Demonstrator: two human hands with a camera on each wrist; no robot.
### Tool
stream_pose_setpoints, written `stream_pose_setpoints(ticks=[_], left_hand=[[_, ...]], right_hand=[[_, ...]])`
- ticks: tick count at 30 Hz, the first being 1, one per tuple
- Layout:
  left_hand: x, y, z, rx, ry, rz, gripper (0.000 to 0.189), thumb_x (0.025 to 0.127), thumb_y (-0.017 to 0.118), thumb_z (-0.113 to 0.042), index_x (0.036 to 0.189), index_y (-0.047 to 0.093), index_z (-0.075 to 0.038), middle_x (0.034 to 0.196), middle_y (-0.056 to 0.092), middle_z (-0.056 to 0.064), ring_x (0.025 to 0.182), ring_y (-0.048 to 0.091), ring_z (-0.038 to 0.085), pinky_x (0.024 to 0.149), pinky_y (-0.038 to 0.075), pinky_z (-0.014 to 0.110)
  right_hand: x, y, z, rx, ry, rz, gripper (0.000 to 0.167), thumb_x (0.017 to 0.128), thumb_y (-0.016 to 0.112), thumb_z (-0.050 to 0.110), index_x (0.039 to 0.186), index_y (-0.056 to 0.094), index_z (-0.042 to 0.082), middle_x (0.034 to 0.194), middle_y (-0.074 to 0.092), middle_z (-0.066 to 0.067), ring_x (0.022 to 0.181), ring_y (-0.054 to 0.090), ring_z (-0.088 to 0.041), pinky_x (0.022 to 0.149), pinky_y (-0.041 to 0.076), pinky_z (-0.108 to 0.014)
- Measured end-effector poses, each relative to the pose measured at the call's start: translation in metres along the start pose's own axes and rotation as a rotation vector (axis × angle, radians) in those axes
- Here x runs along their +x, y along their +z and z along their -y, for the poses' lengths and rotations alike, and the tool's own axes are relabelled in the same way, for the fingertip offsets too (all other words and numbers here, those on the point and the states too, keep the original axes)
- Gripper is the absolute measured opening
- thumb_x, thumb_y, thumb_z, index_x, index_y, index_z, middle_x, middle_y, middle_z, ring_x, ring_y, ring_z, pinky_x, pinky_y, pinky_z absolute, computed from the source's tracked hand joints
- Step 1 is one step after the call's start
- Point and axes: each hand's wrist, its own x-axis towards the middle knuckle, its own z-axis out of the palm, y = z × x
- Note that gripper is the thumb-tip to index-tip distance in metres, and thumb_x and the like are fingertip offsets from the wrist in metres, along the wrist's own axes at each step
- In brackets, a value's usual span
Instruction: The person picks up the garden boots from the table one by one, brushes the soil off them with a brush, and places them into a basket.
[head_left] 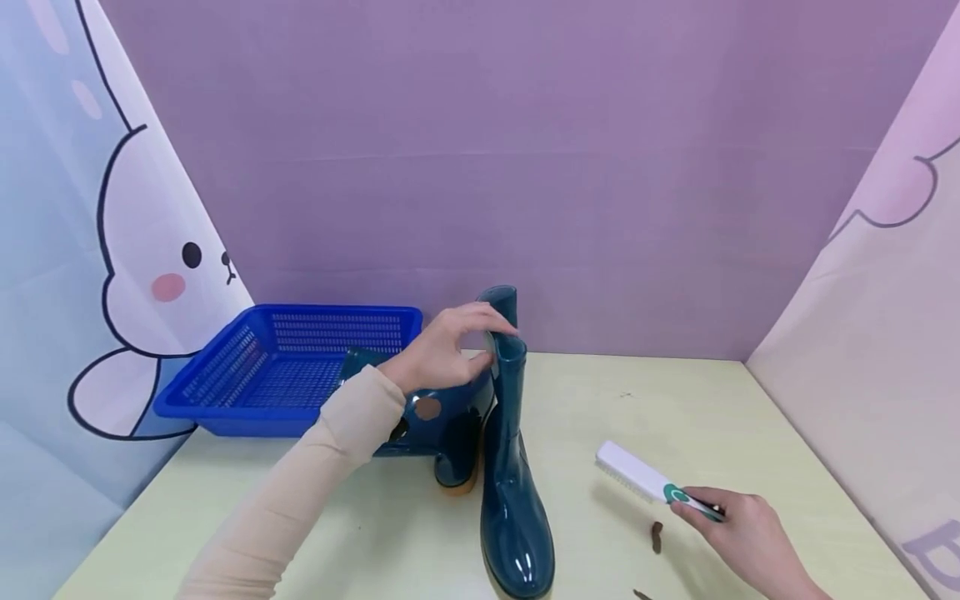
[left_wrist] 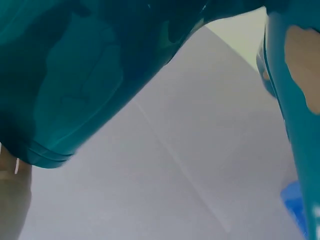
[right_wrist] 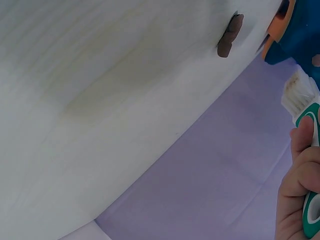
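A dark teal rubber boot [head_left: 517, 508] stands on the table with its toe toward me. My left hand [head_left: 450, 346] grips the top of its shaft, thumb and fingers at the rim. Close up in the left wrist view, the boot shaft [left_wrist: 85, 95] fills the upper left, with a fingertip [left_wrist: 9, 162] at its edge. A second boot [head_left: 457, 417] with brown spots lies on its side, partly behind my left forearm. My right hand [head_left: 742, 533] holds a white and green brush [head_left: 633, 471] by its handle, bristles facing down, right of the upright boot.
Behind the left forearm stands a blue plastic basket [head_left: 225, 421]. A small brown lump [head_left: 657, 537] lies on the pale table [head_left: 645, 400] under the brush, and another brown bit [head_left: 641, 594] sits at the front edge of view. A purple backdrop [head_left: 540, 167] rises behind the table.
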Motion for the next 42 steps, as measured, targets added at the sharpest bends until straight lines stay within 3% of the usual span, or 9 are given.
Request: stream_pose_setpoints(ticks=[3, 6, 12, 16, 23, 26, 29, 34, 42], left_hand=[[-0.002, 0.004, -0.007, 0.106, 0.045, 0.05, 0.047, 0.076, 0.067, -0.016, 0.122, 0.056, -0.011, 0.123, 0.054, 0.004, 0.123, 0.041, 0.018, 0.112, 0.019, 0.045], [-0.004, 0.012, -0.017, 0.161, -0.014, 0.04, 0.063, 0.071, 0.075, -0.034, 0.126, 0.051, -0.014, 0.132, 0.047, 0.007, 0.131, 0.032, 0.02, 0.114, 0.009, 0.046], [-0.003, 0.031, -0.029, 0.101, -0.179, -0.09, 0.059, 0.074, 0.076, -0.033, 0.125, 0.052, -0.014, 0.137, 0.043, 0.005, 0.137, 0.023, 0.018, 0.109, 0.024, 0.048], [-0.002, 0.036, -0.034, 0.069, -0.273, -0.138, 0.063, 0.077, 0.074, -0.028, 0.132, 0.047, -0.014, 0.144, 0.035, 0.001, 0.14, 0.018, 0.016, 0.109, 0.025, 0.048], [-0.002, 0.038, -0.041, -0.028, -0.48, -0.225, 0.077, 0.077, 0.074, -0.024, 0.141, 0.033, -0.013, 0.153, 0.019, 0.003, 0.131, 0.038, 0.026, 0.097, 0.043, 0.041], [-0.002, 0.039, -0.043, -0.117, -0.568, -0.246, 0.078, 0.078, 0.073, -0.024, 0.142, 0.031, -0.014, 0.149, 0.028, 0.005, 0.123, 0.048, 0.028, 0.09, 0.048, 0.039], [-0.003, 0.041, -0.042, -0.179, -0.623, -0.248, 0.06, 0.079, 0.072, -0.025, 0.132, 0.047, -0.013, 0.128, 0.055, 0.007, 0.105, 0.061, 0.023, 0.08, 0.053, 0.037], [0.0, 0.048, -0.04, -0.243, -0.602, -0.254, 0.016, 0.081, 0.069, -0.019, 0.096, 0.069, -0.011, 0.088, 0.071, 0.004, 0.068, 0.066, 0.012, 0.061, 0.055, 0.028], [0.009, 0.053, -0.042, -0.322, -0.508, -0.297, 0.015, 0.082, 0.068, -0.011, 0.096, 0.072, -0.008, 0.087, 0.072, 0.007, 0.072, 0.068, 0.012, 0.066, 0.055, 0.026]], right_hand=[[-0.001, 0.0, 0.0, 0.006, -0.004, -0.003, 0.025, 0.078, 0.071, 0.034, 0.093, 0.073, 0.015, 0.079, 0.069, 0.003, 0.054, 0.039, 0.0, 0.049, 0.031, -0.019], [-0.001, 0.0, 0.0, 0.01, -0.015, -0.01, 0.024, 0.078, 0.072, 0.033, 0.093, 0.073, 0.014, 0.077, 0.069, 0.004, 0.053, 0.037, 0.0, 0.048, 0.03, -0.019], [-0.003, 0.0, 0.001, 0.011, -0.008, -0.011, 0.024, 0.077, 0.072, 0.033, 0.093, 0.073, 0.015, 0.076, 0.068, 0.005, 0.052, 0.036, 0.0, 0.047, 0.029, -0.019], [-0.004, -0.002, 0.002, 0.013, -0.005, -0.002, 0.025, 0.078, 0.072, 0.033, 0.094, 0.073, 0.014, 0.077, 0.068, 0.005, 0.051, 0.035, -0.001, 0.047, 0.029, -0.019], [-0.004, -0.003, 0.001, 0.016, -0.024, -0.013, 0.024, 0.077, 0.072, 0.033, 0.093, 0.073, 0.014, 0.077, 0.069, 0.005, 0.052, 0.037, 0.0, 0.048, 0.031, -0.019], [-0.005, -0.003, 0.001, 0.015, -0.029, -0.016, 0.024, 0.077, 0.072, 0.034, 0.092, 0.073, 0.015, 0.077, 0.069, 0.004, 0.054, 0.039, 0.001, 0.049, 0.032, -0.019], [-0.005, -0.002, 0.002, 0.014, -0.034, -0.035, 0.022, 0.076, 0.073, 0.033, 0.09, 0.074, 0.015, 0.077, 0.069, 0.005, 0.055, 0.039, 0.001, 0.049, 0.033, -0.019], [-0.006, -0.002, 0.006, 0.015, -0.054, -0.052, 0.022, 0.076, 0.074, 0.032, 0.09, 0.074, 0.015, 0.078, 0.07, 0.005, 0.056, 0.041, 0.002, 0.05, 0.034, -0.018], [-0.01, -0.008, 0.012, 0.011, -0.044, -0.066, 0.021, 0.076, 0.073, 0.032, 0.09, 0.074, 0.016, 0.079, 0.069, 0.005, 0.056, 0.039, 0.001, 0.05, 0.032, -0.019]])
